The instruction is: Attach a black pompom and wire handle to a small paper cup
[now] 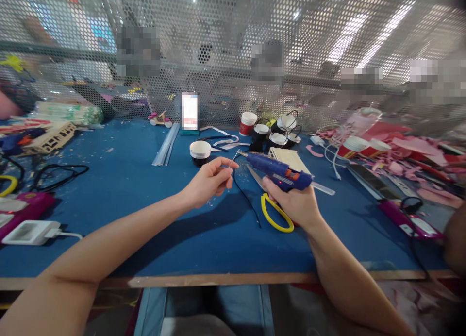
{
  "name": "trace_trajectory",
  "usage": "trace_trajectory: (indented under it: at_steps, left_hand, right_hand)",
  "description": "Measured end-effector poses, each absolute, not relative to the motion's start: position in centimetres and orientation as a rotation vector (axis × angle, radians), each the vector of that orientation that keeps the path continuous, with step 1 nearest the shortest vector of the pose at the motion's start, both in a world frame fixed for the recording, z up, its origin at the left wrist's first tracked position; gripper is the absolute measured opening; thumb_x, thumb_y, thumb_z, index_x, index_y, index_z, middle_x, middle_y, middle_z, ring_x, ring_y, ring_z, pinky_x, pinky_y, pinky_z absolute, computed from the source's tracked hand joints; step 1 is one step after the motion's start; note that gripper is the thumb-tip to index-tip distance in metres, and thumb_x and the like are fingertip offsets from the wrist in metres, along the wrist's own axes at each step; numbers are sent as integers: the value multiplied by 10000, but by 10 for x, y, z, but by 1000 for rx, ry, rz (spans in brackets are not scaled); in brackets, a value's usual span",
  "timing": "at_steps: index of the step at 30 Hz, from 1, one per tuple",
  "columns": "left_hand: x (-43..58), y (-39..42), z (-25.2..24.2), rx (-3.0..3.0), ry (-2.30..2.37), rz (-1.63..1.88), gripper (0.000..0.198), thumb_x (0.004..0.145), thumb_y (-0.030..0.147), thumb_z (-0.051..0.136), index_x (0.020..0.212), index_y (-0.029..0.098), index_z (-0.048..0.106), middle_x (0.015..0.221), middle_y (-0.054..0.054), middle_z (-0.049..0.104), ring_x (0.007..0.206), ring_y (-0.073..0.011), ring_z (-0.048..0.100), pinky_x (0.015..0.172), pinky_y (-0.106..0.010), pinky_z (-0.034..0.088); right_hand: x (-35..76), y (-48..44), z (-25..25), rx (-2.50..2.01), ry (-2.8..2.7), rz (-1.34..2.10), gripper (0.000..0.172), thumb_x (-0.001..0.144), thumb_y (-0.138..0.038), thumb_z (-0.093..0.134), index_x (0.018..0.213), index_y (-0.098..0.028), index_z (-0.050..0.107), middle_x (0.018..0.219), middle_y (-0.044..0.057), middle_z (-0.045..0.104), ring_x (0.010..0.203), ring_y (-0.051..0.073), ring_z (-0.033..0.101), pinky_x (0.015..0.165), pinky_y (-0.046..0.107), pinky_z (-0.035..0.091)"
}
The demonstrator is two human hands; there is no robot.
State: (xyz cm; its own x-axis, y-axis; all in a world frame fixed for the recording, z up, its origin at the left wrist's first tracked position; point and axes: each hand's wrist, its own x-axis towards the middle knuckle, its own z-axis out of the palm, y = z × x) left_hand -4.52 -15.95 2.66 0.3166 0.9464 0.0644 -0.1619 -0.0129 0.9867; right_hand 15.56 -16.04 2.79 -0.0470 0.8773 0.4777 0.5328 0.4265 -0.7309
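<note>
My right hand (pixel 300 202) is wrapped round the handle of a blue hot glue gun (pixel 276 170), whose nozzle points left. Just left of that nozzle, my left hand (pixel 213 180) is closed in a pinch on a thin pale strand (pixel 235 157); its exact kind is too small to tell. Below the glue gun lie scissors with yellow handles (pixel 267 212), partly hidden by my right hand. A thin black cord (pixel 247 198) runs along the blue table between my hands. Beyond my left hand stands a black-and-white paper cup (pixel 200 152).
Several black cups (pixel 278 141) with wire handles and a red cup (pixel 248 124) stand at the back. Clear glue sticks (pixel 166 144) lie beside a phone (pixel 190 111). Purple power strips (pixel 411 220) sit at both sides. Pink scraps (pixel 418 151) cover the right; perforated mesh (pixel 218 49) closes the back.
</note>
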Motion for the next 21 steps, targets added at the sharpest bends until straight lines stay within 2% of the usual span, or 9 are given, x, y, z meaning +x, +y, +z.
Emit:
trace_trajectory:
  at_steps: [5, 11, 21]
  left_hand:
    - [-45, -160, 27, 1251, 840, 1060, 113, 884, 201, 426, 973, 170, 488, 553, 52, 493, 369, -17, 285, 383, -167, 199]
    - [-46, -161, 27, 1258, 828, 1070, 120, 882, 237, 445, 976, 176, 486, 554, 56, 497, 369, -18, 287, 386, -165, 202]
    - [-45, -160, 26, 1260, 819, 1055, 116, 887, 235, 430, 971, 178, 487, 551, 52, 499, 365, -20, 280, 387, -171, 193]
  right_hand:
    - [157, -160, 26, -1282, -1721, 413, 245, 709, -388, 608, 550, -220, 529, 452, 1, 550, 480, 175, 580, 423, 279, 453]
    - [156, -158, 28, -1224, -1753, 397, 214, 691, -388, 611, 580, -217, 548, 519, 16, 591, 576, 201, 626, 459, 281, 477]
    - [158, -161, 26, -1251, -1709, 367, 210, 713, -396, 603, 595, -225, 575, 445, -2, 539, 506, 189, 595, 425, 280, 456]
